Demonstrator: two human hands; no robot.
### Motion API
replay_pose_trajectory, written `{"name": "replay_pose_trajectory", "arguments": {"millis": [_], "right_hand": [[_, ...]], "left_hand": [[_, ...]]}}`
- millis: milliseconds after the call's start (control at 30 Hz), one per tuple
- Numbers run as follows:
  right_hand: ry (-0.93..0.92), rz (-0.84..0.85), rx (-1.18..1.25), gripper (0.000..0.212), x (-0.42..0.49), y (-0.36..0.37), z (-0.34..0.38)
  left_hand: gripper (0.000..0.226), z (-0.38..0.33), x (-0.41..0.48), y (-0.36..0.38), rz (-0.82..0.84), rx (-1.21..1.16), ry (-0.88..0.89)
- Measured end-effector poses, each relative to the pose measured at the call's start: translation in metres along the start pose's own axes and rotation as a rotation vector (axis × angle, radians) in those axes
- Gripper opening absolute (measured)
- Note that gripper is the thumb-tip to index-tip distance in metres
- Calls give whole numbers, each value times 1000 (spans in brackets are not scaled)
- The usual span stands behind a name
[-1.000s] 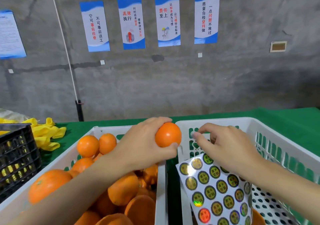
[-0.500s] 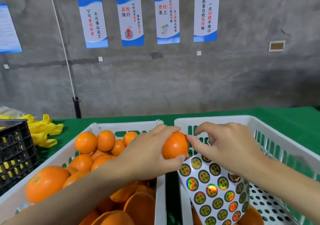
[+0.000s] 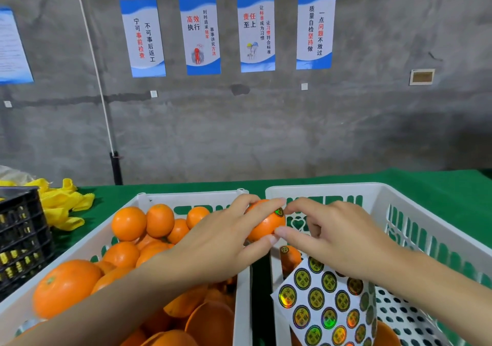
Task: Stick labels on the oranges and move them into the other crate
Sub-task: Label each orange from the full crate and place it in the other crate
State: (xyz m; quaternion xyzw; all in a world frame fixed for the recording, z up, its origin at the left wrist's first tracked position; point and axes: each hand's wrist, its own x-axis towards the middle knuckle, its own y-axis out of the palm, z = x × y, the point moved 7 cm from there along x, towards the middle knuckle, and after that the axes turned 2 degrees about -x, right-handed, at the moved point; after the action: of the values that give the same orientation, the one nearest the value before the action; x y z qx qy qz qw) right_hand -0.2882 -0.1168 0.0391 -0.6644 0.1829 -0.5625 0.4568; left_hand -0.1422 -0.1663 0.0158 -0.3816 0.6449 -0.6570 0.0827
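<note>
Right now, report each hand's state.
Left hand: holding the orange.
Right hand: fingertip and thumb on the orange by its label; sheet tucked under it, apparently held.

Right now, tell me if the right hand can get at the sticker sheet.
Probably yes: the right hand is just above the sticker sheet, nothing between them, though its fingertips pinch the orange.

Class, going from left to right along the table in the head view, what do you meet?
Black crate → yellow heap → white crate full of oranges → labelled orange, held by the left hand → white crate on the right.
</note>
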Motion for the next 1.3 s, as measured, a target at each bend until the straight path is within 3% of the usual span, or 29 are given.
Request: {"name": "replay_pose_trajectory", "arguments": {"millis": [133,267,400,600,733,867,967,1033,1167,1300], "right_hand": [[27,-97,71,69,1,-10,-9],[99,-189,189,94,0,-18,-23],[100,-309,400,65,1,-26,-29],[146,-360,473,62,3,-24,-38],[171,-348,461,62,5,-21,-44],[181,-282,414,62,6,-15,-42],[159,-236,323,69,6,-9,-37],[168,-223,243,75,6,-6,-37],[304,-181,160,69,5,5,-49],[378,-135,219,63,5,11,-55]], "left_hand": [[49,-6,1,2,50,-25,13],[48,-14,2,13,154,-6,23],[47,-27,5,17,180,-40,67],[37,-53,3,19,246,-359,131],[34,-67,1,29,369,-402,180],[21,-60,-3,38,505,-381,88],[15,-60,-2,40,493,-276,106],[13,-55,-3,37,438,-409,56],[41,-45,1,25,384,-909,-178],[32,-31,13,24,347,-893,-319]]}}
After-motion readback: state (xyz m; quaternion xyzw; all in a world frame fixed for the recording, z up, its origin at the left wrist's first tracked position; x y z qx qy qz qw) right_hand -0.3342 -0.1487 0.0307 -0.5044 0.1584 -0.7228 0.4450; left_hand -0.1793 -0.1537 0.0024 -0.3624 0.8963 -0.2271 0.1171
